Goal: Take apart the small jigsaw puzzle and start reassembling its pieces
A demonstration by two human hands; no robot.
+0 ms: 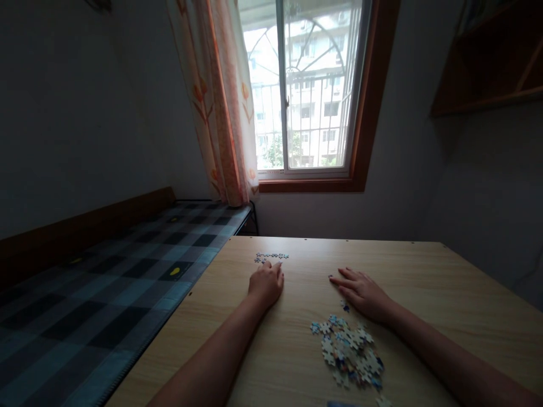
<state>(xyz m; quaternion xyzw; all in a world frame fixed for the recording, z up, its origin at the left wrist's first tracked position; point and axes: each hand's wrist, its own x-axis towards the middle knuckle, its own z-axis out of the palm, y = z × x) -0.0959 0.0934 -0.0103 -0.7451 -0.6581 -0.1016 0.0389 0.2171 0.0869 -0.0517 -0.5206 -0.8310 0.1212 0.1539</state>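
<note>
Steady fingers at the short row of puzzle pieces

The row of puzzle pieces [275, 256] lies near the far edge of the table [449, 294], with a bit of a second line below its left end. The left hand [266, 282] is right at that lower edge, fingers curled; whether they pinch a piece cannot be told. Good work here would mean pressing straight down at the seam, lightly, so the narrow strip does not skew or buckle.

The right hand [360, 293] rests palm down on the wood, fingers spread, gripping nothing that shows. Close beside it sits a stray piece [344, 306], and nearer the person is the loose pile [350, 353], many pieces pale side up; turning those over would make matching easier. Light comes from the window [316, 130] ahead, so the forearms are dim.
</note>
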